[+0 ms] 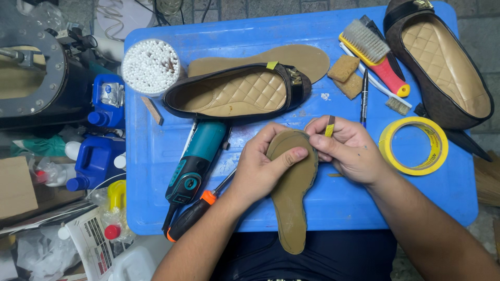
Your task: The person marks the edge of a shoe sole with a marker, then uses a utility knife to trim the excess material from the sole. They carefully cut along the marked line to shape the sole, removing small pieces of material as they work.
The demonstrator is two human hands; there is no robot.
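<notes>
My left hand [263, 166] grips a tan cardboard-like insole [291, 198] by its toe end, thumb pressed across its top. The insole's heel points down toward my lap. My right hand [349, 148] pinches the insole's upper right edge and holds a small yellow-tipped tool [329, 126] between its fingers. Just beyond both hands a brown flat shoe [237, 93] with a quilted tan lining lies on its side on the blue table [156, 156], with another tan insole [307, 57] behind it.
A teal power tool [195, 161] and an orange-collared screwdriver [195, 211] lie left of my hands. Yellow tape roll [414, 145], pen [364, 96], brushes [372, 52], sponge pieces [346, 73] and a second shoe [442, 62] sit at the right. A cotton swab tub [150, 65] stands back left; blue jugs [99, 156] below.
</notes>
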